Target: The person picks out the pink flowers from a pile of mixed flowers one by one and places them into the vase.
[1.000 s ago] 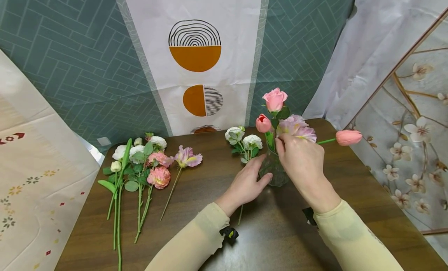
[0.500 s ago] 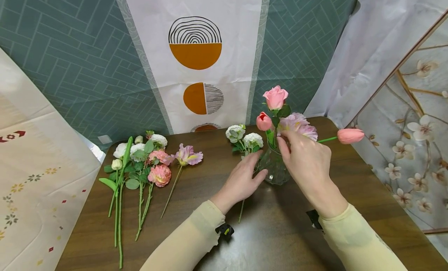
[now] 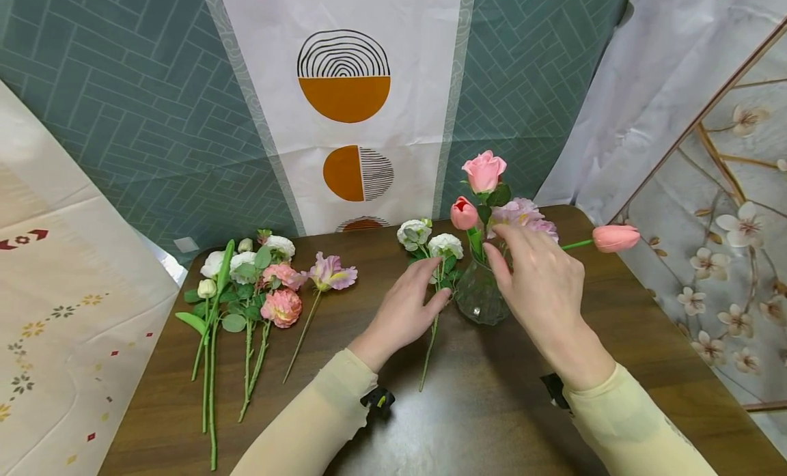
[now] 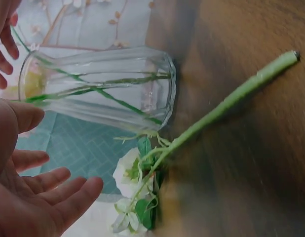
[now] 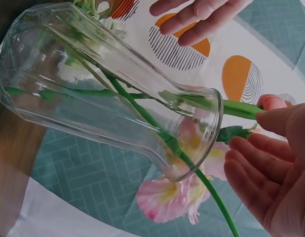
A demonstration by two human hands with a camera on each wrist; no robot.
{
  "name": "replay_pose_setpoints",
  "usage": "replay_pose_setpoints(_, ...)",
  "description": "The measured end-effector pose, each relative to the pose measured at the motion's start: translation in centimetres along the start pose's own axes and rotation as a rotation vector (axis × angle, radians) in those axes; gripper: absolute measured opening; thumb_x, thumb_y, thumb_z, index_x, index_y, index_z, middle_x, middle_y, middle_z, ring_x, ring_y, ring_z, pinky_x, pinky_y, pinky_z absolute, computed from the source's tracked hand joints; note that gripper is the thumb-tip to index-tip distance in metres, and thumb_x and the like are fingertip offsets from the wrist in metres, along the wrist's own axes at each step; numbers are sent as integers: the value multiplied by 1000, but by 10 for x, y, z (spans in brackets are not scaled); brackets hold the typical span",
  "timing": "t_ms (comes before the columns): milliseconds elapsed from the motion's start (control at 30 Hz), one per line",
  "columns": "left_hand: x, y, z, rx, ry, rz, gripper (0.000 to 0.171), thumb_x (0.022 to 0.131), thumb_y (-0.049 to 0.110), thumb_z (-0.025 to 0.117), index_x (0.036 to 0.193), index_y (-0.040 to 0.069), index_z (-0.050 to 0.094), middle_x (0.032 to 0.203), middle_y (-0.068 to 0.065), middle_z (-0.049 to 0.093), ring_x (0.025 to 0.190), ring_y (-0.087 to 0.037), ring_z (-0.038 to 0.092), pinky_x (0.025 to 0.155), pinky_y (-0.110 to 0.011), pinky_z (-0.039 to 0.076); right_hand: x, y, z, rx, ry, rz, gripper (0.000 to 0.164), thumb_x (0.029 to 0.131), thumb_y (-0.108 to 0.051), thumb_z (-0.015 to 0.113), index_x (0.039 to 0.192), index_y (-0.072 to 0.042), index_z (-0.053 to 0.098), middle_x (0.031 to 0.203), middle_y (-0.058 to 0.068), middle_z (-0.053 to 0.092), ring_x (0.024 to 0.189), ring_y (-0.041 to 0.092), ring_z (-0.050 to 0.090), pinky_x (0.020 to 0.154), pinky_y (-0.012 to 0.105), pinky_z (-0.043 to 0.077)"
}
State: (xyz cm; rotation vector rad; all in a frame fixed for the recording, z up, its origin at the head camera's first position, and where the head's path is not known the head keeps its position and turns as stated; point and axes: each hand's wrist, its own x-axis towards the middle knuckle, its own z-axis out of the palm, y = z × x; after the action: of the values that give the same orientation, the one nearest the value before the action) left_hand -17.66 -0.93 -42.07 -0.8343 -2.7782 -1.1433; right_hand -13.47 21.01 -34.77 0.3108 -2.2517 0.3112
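Note:
A clear glass vase (image 3: 482, 304) stands at the table's right half. From it rise a pink rose (image 3: 484, 172), a pink tulip (image 3: 464, 214) and a ruffled lilac flower (image 3: 522, 216); a second pink tulip (image 3: 616, 238) leans far out to the right. My right hand (image 3: 541, 278) is at the vase mouth, fingers loosely bent, its thumb beside a green stem (image 5: 241, 109) in the right wrist view. Left of the vase, my left hand (image 3: 402, 312) hovers by a white flower spray (image 3: 445, 246), fingers spread and holding nothing. The spray's stem runs toward the table front.
On the table's left lie white blooms (image 3: 242, 268), pink blooms (image 3: 281, 308) and long green stems (image 3: 212, 394). A single lilac flower (image 3: 330, 274) lies beside them. A patterned cloth (image 3: 344, 93) hangs behind the wooden table (image 3: 344, 421).
My left hand has moved left, away from the vase to the white flower spray. My right hand's fingers have loosened at the vase mouth. The flowers in the vase look the same.

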Motion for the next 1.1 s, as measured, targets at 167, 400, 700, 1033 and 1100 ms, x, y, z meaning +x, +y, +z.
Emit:
replay_pose_setpoints(167, -4, -5, -6, 41, 24, -4, 63, 112, 30, 67, 167, 7, 45, 166, -16, 48, 151, -34, 50, 122, -54, 43, -1, -4, -2, 45, 4, -19, 37, 97, -21, 87, 130, -7, 76, 121, 13, 78, 106, 38, 74, 67, 54, 60)
replay_pose_setpoints(400, -12, -12, -16, 145, 67, -2, 62, 112, 31, 68, 166, 7, 48, 165, -17, 50, 150, -35, 51, 120, -54, 44, -5, -10, -3, 102, 28, -73, 48, 93, -18, 89, 136, -5, 74, 137, 13, 73, 119, 39, 70, 93, 57, 59)
replay_pose_setpoints(700, -25, -22, -32, 262, 129, 16, 61, 111, 29, 70, 163, 5, 51, 162, -18, 53, 146, -38, 54, 118, -54, 46, -12, -19, -1, 185, 37, -177, 54, 97, -21, 85, 144, 0, 68, 147, 18, 66, 137, 43, 61, 115, 58, 47)
replay_pose_setpoints(1033, -43, -39, -47, 349, 171, -20, 61, 108, 26, 74, 160, 2, 54, 158, -21, 56, 144, -40, 57, 117, -57, 47, -19, -38, 4, 225, 53, -252, 54, 99, -23, 80, 145, 1, 67, 150, 19, 66, 142, 42, 59, 121, 60, 42)
replay_pose_setpoints(1100, -46, -44, -50, 362, 169, -39, 61, 108, 26, 75, 160, 1, 55, 157, -21, 57, 144, -40, 57, 117, -57, 47, -20, -41, 5, 233, 46, -265, 52, 101, -26, 77, 145, 1, 67, 149, 19, 66, 141, 42, 60, 122, 59, 41)
